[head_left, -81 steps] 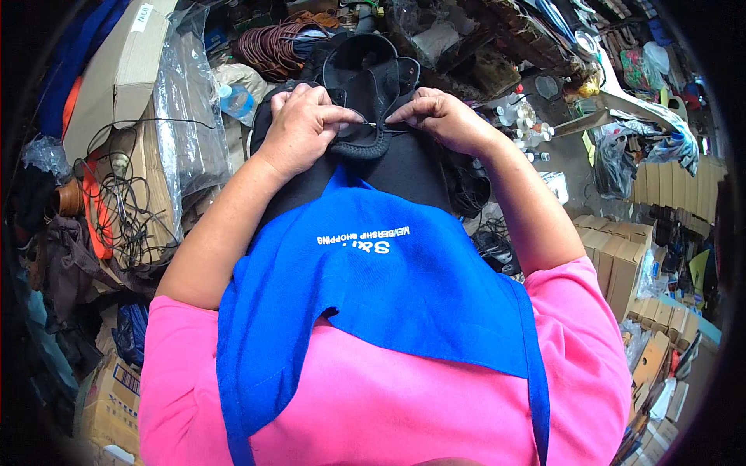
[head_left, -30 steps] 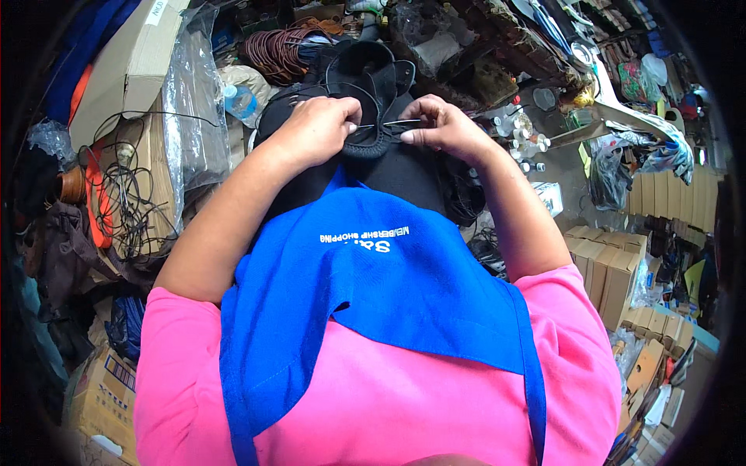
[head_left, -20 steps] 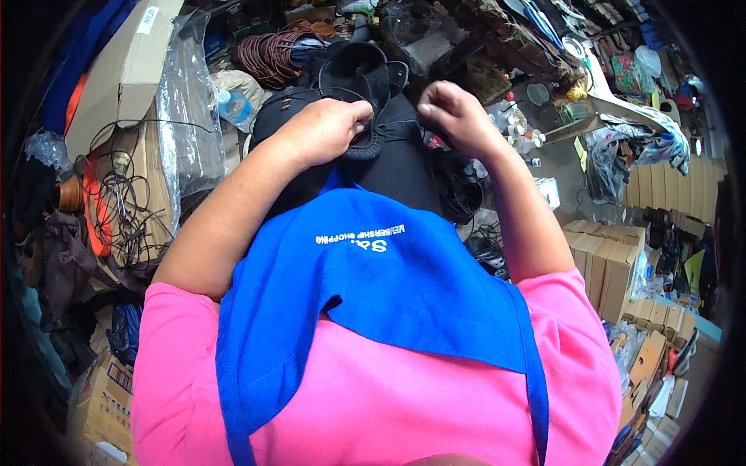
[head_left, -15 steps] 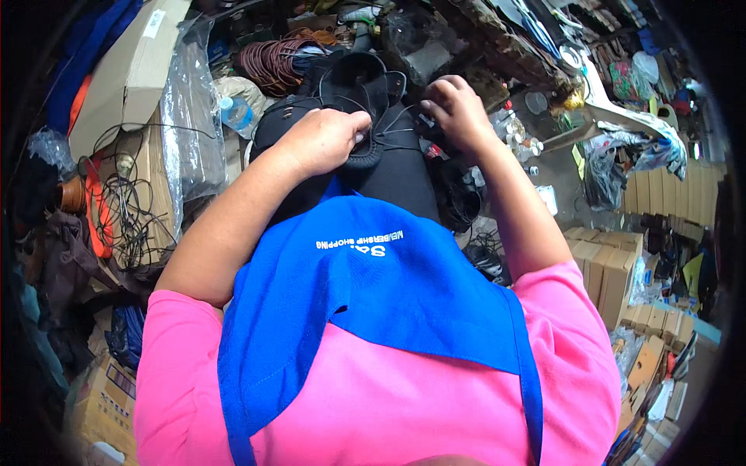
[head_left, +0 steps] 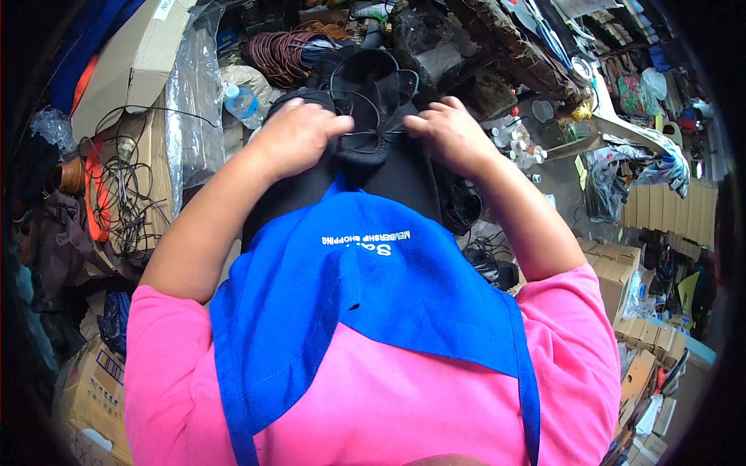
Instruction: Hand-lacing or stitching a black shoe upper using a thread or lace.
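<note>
A black shoe [head_left: 364,153] rests on my lap in dark trousers, its rounded end toward me and its opening farther off. Thin cord [head_left: 395,133] crosses the shoe and loops out at its sides. Left of the shoe, my left hand [head_left: 297,138] is closed in a pinch on the cord, thumb pointing at the shoe. On the other side my right hand [head_left: 452,138] pinches the cord too, fingers curled. Both hands are slightly smeared, and the cord inside the fingers is hidden.
A coil of brown cord [head_left: 281,58] and a plastic bottle [head_left: 242,102] lie beyond my left arm. Tangled black cord [head_left: 128,190] hangs over cardboard at the left. Small white containers [head_left: 522,144] stand right of my right hand. Stacked cardboard [head_left: 610,268] is farther right.
My left hand has moved left, off the shoe to its side. My right hand has come down and inward, close to the shoe's right side. The cord now runs toward both hands.
</note>
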A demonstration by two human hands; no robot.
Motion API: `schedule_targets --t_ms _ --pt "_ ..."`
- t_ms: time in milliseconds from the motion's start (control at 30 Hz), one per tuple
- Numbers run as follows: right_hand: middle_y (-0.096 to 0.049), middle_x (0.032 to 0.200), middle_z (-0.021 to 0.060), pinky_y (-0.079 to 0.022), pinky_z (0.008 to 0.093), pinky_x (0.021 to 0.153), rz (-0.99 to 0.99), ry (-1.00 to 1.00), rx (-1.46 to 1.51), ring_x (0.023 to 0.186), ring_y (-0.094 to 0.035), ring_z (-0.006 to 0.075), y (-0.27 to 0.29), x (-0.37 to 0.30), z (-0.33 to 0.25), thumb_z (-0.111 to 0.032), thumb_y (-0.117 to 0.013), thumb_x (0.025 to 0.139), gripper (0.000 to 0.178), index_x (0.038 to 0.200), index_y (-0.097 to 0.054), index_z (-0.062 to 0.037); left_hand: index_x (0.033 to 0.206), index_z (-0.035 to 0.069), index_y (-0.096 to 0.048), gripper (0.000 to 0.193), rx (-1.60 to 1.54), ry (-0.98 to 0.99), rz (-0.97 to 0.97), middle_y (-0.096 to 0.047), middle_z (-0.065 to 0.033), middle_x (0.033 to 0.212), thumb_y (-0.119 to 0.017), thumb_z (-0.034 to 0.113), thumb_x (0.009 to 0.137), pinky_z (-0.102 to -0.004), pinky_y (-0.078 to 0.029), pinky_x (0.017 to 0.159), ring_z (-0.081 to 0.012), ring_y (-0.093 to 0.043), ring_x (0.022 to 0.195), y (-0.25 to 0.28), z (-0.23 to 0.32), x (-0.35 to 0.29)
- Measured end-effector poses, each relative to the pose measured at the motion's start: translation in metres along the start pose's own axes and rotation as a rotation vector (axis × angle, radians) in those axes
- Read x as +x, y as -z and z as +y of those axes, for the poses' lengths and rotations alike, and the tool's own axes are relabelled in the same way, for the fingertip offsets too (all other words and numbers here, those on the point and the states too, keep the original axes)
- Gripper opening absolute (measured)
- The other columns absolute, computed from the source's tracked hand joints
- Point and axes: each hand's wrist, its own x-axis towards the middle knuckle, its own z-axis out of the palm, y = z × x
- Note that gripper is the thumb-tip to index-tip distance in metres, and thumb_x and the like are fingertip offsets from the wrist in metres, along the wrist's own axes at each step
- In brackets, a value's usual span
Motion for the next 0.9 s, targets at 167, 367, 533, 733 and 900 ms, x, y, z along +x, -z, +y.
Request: schedule_targets --t_ms 167,367,533,733,900 --pt "-0.064 0.079 0.0012 -0.043 0.0271 0.078 0.079 -0.695 0.833 0.079 -0.058 0.01 -0.008 -0.045 0.033 -0.012 -0.07 0.076 0.018 0.093 -0.064 -0.0102 0.088 0.007 -0.061 0.011 -0.286 0.266 0.177 -0.06 -0.0087 0.081 -0.058 0.001 0.079 -0.0336 -0.044 0.073 -0.0238 -0.059 0.079 0.035 -0.03 -0.048" --pt "-0.063 0.084 0.0029 -0.046 0.0274 0.076 0.571 -0.351 1.699 0.079 -0.058 0.0113 0.025 0.034 -0.018 -0.027 -0.064 0.088 0.024 0.093 -0.062 -0.0034 0.081 0.005 -0.06 0.009 -1.085 -0.119 0.379 -0.06 -0.0037 0.081 -0.058 0.009 0.088 -0.0272 -0.046 0.075 -0.0129 -0.058 0.081 0.054 0.044 0.02" --pt "-0.06 0.079 -0.0006 -0.044 0.024 0.068 -0.005 -0.25 1.34 0.075 -0.052 0.006 0.022 0.012 -0.028 -0.022 -0.068 0.085 0.021 0.083 -0.06 -0.0032 0.095 0.004 -0.056 0.011 -0.895 0.297 -0.026 -0.06 -0.0044 0.085 -0.052 0.013 0.092 -0.0262 -0.046 0.071 -0.0136 -0.057 0.08 0.032 0.036 -0.01" --pt "-0.065 0.09 0.0135 -0.049 0.0334 0.078 -0.012 -0.628 0.564 0.087 -0.063 0.0261 -0.035 -0.104 0.052 -0.018 -0.065 0.078 0.024 0.097 -0.067 -0.004 0.107 0.002 -0.062 0.019 -0.45 0.528 0.978 -0.063 -0.0032 0.104 -0.049 0.009 0.095 -0.0237 -0.046 0.08 -0.0101 -0.057 0.087 0.081 -0.102 -0.139" --pt "-0.068 0.088 0.0134 -0.05 0.0339 0.076 -0.036 -1.0 0.416 0.082 -0.066 0.0249 -0.064 -0.212 0.109 -0.019 -0.065 0.076 0.022 0.094 -0.07 -0.0073 0.103 0.001 -0.063 0.02 0.317 0.592 1.089 -0.063 -0.0056 0.097 -0.054 0.015 0.092 -0.0264 -0.047 0.074 -0.0136 -0.058 0.084 0.192 -0.121 -0.226"
